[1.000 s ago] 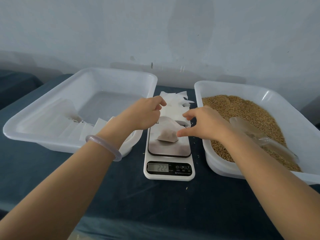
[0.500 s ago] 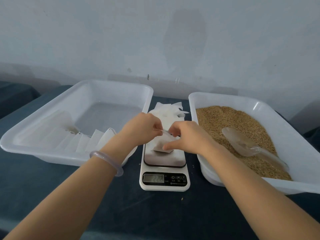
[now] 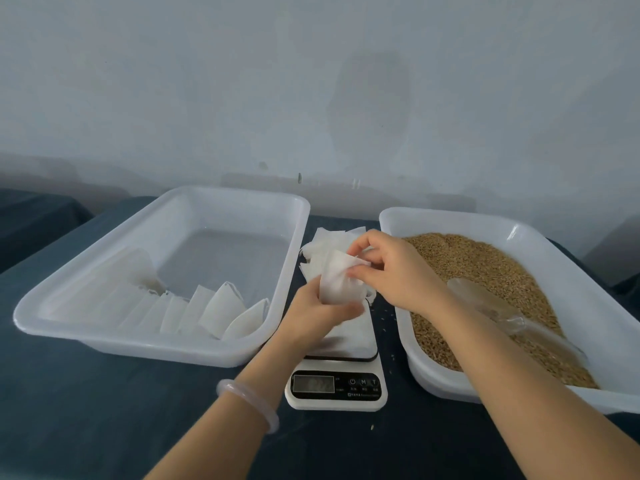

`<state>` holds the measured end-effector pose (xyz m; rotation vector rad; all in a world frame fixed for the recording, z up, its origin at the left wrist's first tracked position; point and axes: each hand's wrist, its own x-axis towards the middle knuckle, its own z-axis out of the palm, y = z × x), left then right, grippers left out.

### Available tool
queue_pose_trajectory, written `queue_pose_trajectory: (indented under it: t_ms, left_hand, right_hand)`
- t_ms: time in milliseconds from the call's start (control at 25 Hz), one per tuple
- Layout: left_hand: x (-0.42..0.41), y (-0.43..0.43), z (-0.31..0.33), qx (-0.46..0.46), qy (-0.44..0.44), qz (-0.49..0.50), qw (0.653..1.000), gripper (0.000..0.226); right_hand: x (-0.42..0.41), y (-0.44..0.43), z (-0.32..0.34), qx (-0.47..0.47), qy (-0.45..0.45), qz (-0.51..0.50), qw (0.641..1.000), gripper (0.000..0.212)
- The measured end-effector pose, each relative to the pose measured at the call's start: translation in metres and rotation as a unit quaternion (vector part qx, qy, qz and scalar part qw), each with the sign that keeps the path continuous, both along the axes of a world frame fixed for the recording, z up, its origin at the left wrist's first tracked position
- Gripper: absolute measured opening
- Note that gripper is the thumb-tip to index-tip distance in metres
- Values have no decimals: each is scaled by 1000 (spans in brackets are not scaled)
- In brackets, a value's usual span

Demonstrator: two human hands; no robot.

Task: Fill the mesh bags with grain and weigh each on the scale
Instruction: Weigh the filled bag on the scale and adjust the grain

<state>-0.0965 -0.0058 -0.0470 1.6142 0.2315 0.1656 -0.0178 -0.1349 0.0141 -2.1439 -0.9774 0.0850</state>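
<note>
At the centre of the frame, both hands hold one white mesh bag just above the scale. The left hand grips its lower end with curled fingers, and the right hand pinches its upper edge between thumb and fingertips. The scale's display is too blurred to read. A stack of bags lies behind the scale. The left tray holds a row of bags along its near wall. At right, the second tray holds grain and a clear scoop.
</note>
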Motion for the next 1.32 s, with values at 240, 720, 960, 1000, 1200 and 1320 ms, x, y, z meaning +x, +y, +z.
queue_pose_trajectory:
  t_ms: [240, 720, 960, 1000, 1200, 1320]
  left_hand:
    - [2, 6, -11, -85, -11, -76, 993, 42]
    - [-6, -1, -19, -75, -17, -112, 991, 44]
    - [-6, 1, -17, -90, -7, -111, 990, 41]
    - [-6, 1, -18, -89, -7, -112, 990, 39]
    - [-7, 2, -20, -49, -5, -87, 995, 31]
    - [-4, 2, -20, -19, -28, -68, 997, 29]
  right_hand:
    - [-6, -8, 3, -25, 6, 58, 998, 18]
    - [1, -23, 32, -192, 31, 122, 973, 10]
    - [0, -23, 33, -204, 64, 141, 966, 14]
    - [1, -23, 31, -219, 63, 139, 964, 19]
    - [4, -25, 27, -146, 63, 80, 984, 28]
    - [2, -34, 27, -78, 98, 64, 990, 17]
